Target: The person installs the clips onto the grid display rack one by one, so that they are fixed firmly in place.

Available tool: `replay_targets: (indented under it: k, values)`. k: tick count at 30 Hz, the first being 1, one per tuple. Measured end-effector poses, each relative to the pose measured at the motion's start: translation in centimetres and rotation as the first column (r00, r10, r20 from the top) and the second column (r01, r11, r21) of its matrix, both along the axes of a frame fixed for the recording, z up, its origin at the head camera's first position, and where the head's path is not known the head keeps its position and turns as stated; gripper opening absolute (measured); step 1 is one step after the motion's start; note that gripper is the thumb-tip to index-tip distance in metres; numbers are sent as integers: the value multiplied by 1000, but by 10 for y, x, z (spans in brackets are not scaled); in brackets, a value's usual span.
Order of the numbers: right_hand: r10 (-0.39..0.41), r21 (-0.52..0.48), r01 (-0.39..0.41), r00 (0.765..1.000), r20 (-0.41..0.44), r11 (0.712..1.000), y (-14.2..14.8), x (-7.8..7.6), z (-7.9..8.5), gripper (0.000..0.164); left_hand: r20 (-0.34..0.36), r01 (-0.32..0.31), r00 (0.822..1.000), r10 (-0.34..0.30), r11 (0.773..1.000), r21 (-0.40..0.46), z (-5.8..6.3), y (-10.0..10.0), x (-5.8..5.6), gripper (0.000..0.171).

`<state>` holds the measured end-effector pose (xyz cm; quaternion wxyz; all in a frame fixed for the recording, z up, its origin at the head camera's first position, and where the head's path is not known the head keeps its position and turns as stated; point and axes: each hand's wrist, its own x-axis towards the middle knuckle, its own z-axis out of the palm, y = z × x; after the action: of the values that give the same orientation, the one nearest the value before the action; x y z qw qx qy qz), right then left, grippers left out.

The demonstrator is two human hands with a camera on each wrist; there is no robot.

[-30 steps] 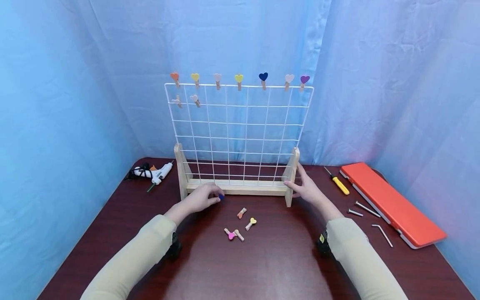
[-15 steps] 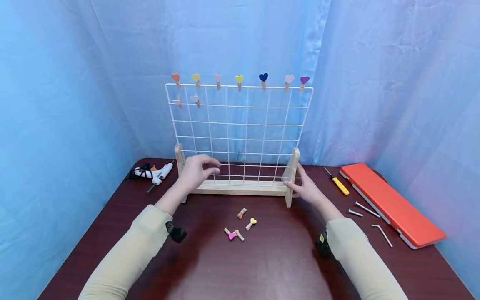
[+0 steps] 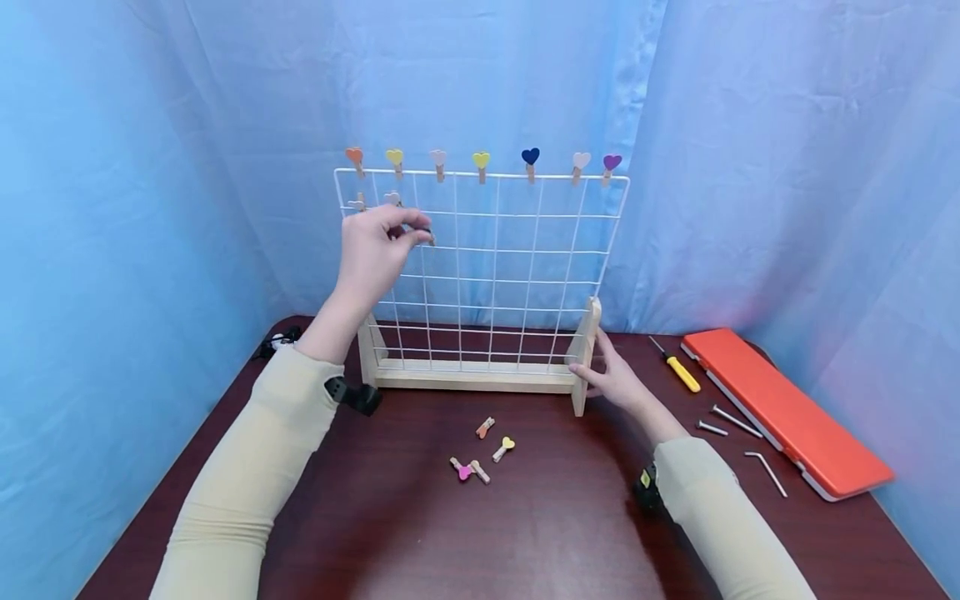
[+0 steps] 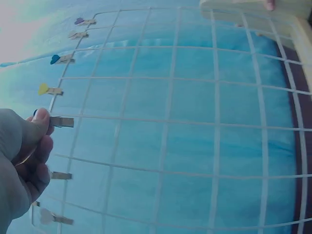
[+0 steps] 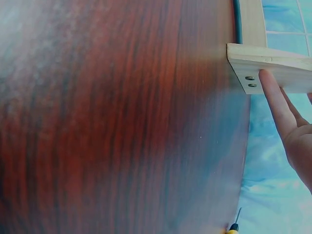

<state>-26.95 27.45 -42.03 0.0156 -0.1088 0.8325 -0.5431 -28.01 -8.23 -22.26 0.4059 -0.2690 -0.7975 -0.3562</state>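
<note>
My left hand (image 3: 375, 250) is raised in front of the upper left of a white wire grid (image 3: 495, 249). Its thumb and fingers pinch a small wooden clothespin (image 4: 62, 122); a dark bit of its head shows beside the thumb, and the rest is hidden. Heart-topped clothespins line the grid's top wire, among them a navy one (image 3: 530, 157) and a purple one (image 3: 612, 162). Two pale-hearted ones on the second wire are partly covered by my hand. Low on the right, my right hand (image 3: 618, 383) grips the wooden stand (image 3: 587, 350) by its end piece, thumb in front.
Several loose clothespins lie on the dark table: orange (image 3: 485, 427), yellow (image 3: 503, 449), pink (image 3: 461, 469) and a pale one. To the right are a yellow screwdriver (image 3: 682, 374), two bolts, a hex key (image 3: 768, 473) and a red case (image 3: 787, 412). A glue gun (image 3: 285, 338) is half hidden at left.
My left hand has risen from the table, where it was at a blue-hearted clothespin, up to the grid's second row, carrying the clothespin. The right hand stays on the stand.
</note>
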Motion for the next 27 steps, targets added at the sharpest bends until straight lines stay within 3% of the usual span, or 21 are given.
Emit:
replay_targets:
  k: [3, 7, 16, 27]
  values:
    - [1, -6, -1, 1000, -5, 1000, 1, 1, 0, 81, -10, -19, 1000, 20, 1000, 24, 13, 6, -3, 13]
    - [1, -4, -1, 1000, -9, 1000, 2, 1, -1, 81, 13, -53, 999, 53, 998, 43, 21, 12, -10, 12]
    - [-1, 2, 1, 1000, -7, 1000, 1, 0, 0, 81, 28, -106, 994, 105, 994, 20, 20, 18, -28, 14]
    - [-3, -7, 3, 1000, -5, 1000, 1, -2, -2, 81, 55, -143, 988, 143, 990, -4, 18, 18, -35, 17]
